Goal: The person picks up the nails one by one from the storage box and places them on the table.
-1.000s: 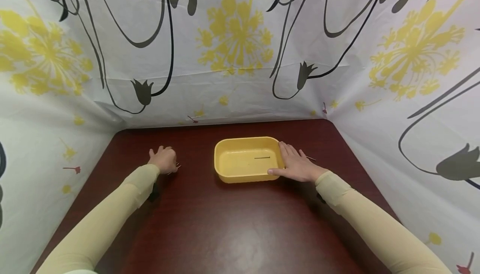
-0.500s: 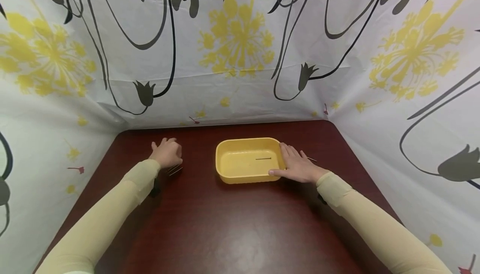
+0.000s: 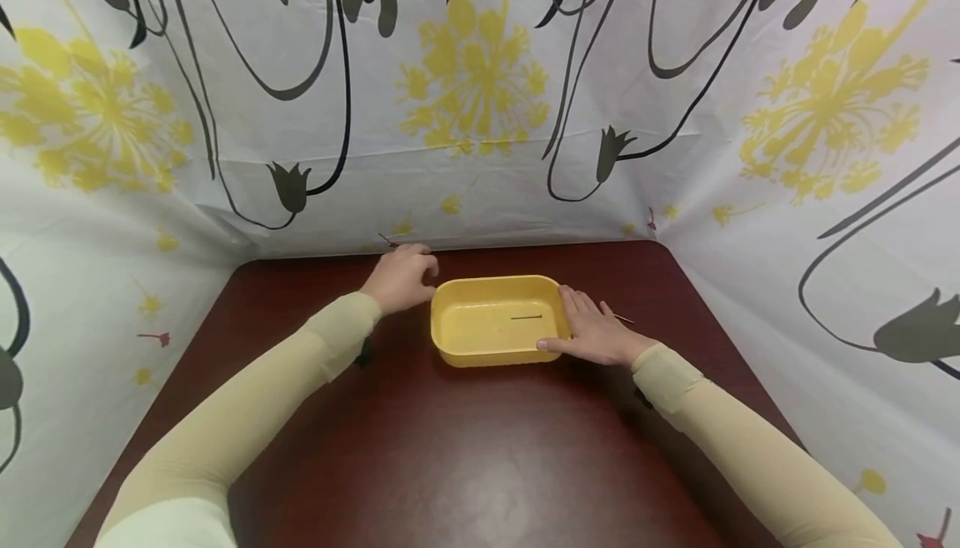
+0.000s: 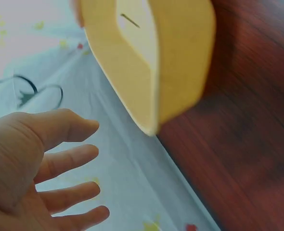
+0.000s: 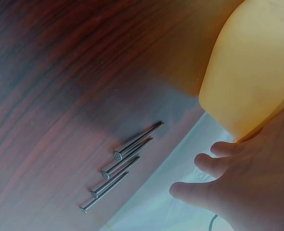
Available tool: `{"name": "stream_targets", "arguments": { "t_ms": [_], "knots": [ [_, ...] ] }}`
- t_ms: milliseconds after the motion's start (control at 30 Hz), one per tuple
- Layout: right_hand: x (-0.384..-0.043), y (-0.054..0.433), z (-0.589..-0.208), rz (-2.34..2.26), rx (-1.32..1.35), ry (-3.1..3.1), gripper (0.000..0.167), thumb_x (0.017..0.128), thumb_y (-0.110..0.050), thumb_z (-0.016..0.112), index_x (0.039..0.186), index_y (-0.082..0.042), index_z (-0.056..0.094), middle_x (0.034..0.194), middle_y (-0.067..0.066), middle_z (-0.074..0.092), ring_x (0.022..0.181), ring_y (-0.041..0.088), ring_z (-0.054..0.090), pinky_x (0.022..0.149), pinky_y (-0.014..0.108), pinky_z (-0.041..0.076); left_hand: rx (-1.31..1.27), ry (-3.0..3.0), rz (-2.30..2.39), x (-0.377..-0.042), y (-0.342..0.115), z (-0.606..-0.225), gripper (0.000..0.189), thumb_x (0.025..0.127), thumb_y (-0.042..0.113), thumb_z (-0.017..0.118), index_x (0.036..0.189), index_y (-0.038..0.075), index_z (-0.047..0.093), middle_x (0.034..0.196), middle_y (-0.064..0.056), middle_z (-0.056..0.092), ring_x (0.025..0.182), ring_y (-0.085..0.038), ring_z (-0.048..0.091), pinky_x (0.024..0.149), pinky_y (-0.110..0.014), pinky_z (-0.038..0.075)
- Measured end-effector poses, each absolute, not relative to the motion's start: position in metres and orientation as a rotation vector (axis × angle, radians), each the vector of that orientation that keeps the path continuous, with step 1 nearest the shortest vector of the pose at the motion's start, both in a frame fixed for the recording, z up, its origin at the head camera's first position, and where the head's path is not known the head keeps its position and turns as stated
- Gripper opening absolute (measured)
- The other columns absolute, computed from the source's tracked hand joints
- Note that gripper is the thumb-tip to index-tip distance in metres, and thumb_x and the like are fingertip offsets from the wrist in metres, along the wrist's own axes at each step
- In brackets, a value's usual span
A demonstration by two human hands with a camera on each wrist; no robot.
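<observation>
A yellow plastic box (image 3: 480,358) sits on the dark red table, and one nail (image 3: 527,316) lies on its floor. My left hand (image 3: 401,277) is just off the box's left end. In the left wrist view its fingers (image 4: 70,198) are loosely spread, with nothing between them. My right hand (image 3: 595,336) rests over the right end of the box with its fingers extended along the rim. Several nails (image 5: 125,156) lie side by side on the table by that hand in the right wrist view; in the head view the hand mostly covers them.
A patterned white sheet (image 3: 480,190) hangs behind the table and along both sides. The table's (image 3: 450,448) far edge runs close behind the box. My left forearm crosses over the table's left part.
My left hand has lifted away from the nails on the left and moved right to the box's left end. Those nails are now out of sight. My right hand stays on the box.
</observation>
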State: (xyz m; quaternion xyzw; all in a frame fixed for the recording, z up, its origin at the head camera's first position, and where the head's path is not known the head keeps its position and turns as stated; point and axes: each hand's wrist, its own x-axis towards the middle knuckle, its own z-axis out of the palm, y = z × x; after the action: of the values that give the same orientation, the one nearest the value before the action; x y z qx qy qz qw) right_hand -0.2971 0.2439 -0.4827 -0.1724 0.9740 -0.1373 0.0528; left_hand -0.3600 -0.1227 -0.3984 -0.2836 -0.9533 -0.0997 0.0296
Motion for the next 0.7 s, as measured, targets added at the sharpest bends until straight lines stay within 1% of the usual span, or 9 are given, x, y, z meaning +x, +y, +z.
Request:
{"name": "stream_targets", "arguments": {
  "t_ms": [133, 267, 400, 567, 700],
  "knots": [
    [-0.298, 0.245, -0.483, -0.418, -0.527, 2.962, 0.126, 0.081, -0.089, 0.045, 0.161, -0.001, 0.003, 0.165, 0.021, 0.012, 0.15, 0.041, 0.014, 0.111, 0.071, 0.013, -0.919, -2.929, -0.296, -0.363, -0.095, -0.395, 0.027, 0.092, 0.026, 0.073, 0.116, 0.016, 0.073, 0.139, -0.011, 0.054, 0.13, -0.035, 0.047, 0.101, -0.057, 0.041],
    [-0.298, 0.245, -0.484, -0.424, -0.535, 2.962, 0.126, 0.081, -0.088, 0.045, 0.161, -0.001, 0.003, 0.165, 0.021, 0.012, 0.15, 0.041, 0.014, 0.111, 0.072, 0.013, -0.977, -2.903, -0.29, -0.367, -0.073, -0.395, 0.03, 0.092, 0.025, 0.073, 0.12, 0.016, 0.073, 0.137, -0.01, 0.055, 0.128, -0.035, 0.047, 0.102, -0.059, 0.04],
    [-0.298, 0.244, -0.485, -0.416, -0.519, 2.956, 0.127, 0.079, -0.09, 0.044, 0.161, -0.001, 0.003, 0.166, 0.02, 0.012, 0.151, 0.039, 0.014, 0.112, 0.071, 0.013, -1.022, -2.878, -0.299, -0.37, -0.053, -0.397, 0.031, 0.091, 0.024, 0.072, 0.121, 0.017, 0.074, 0.134, -0.009, 0.056, 0.126, -0.033, 0.049, 0.101, -0.057, 0.041],
    [-0.299, 0.244, -0.484, -0.429, -0.505, 2.951, 0.128, 0.078, -0.091, 0.043, 0.161, -0.002, 0.004, 0.165, 0.019, 0.013, 0.151, 0.037, 0.014, 0.112, 0.071, 0.013, -1.071, -2.871, -0.312, -0.372, -0.027, -0.403, 0.031, 0.091, 0.024, 0.073, 0.121, 0.017, 0.075, 0.125, -0.005, 0.058, 0.117, -0.027, 0.051, 0.096, -0.049, 0.046],
    [-0.3, 0.244, -0.484, -0.435, -0.503, 2.941, 0.127, 0.079, -0.091, 0.043, 0.161, -0.002, 0.003, 0.166, 0.018, 0.012, 0.151, 0.037, 0.013, 0.112, 0.071, 0.012, -1.134, -2.871, -0.246, -0.374, -0.007, -0.412, 0.032, 0.091, 0.031, 0.076, 0.12, 0.017, 0.076, 0.12, -0.003, 0.061, 0.113, -0.026, 0.054, 0.091, -0.041, 0.049]
  ]
}}
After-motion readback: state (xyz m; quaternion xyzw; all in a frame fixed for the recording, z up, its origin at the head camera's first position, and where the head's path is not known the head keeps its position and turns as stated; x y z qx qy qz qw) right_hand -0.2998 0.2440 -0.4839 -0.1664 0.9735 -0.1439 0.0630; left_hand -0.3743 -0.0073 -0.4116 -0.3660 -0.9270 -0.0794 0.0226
